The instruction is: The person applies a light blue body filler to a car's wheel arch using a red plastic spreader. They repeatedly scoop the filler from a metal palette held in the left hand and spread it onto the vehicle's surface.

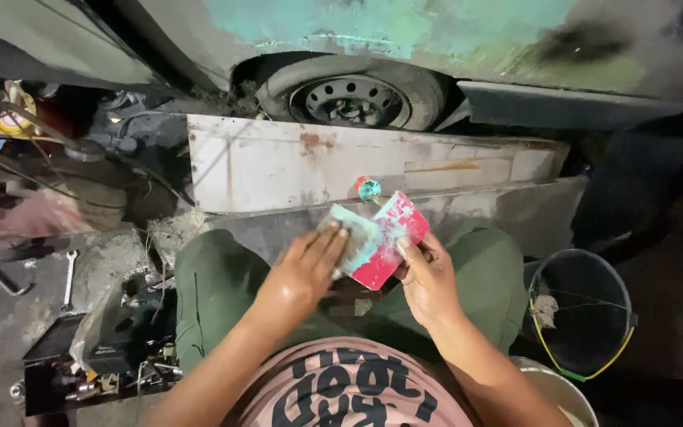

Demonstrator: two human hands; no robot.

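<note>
My left hand (303, 273) and right hand (427, 278) meet over my lap, a card (393, 237) between them. A panel (294, 162) lies ahead, a wheel (353, 99) behind it, a bucket (583, 316) at my right.

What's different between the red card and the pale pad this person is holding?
The red card is flat, stiff and bright red, smeared with pale paste; the pale pad looks soft, crumpled and greenish-white. The right hand grips the card by its lower edge, while the left hand presses the pad with flat fingers. The pad lies on top of the card. Both carry the same pale smear.
</note>
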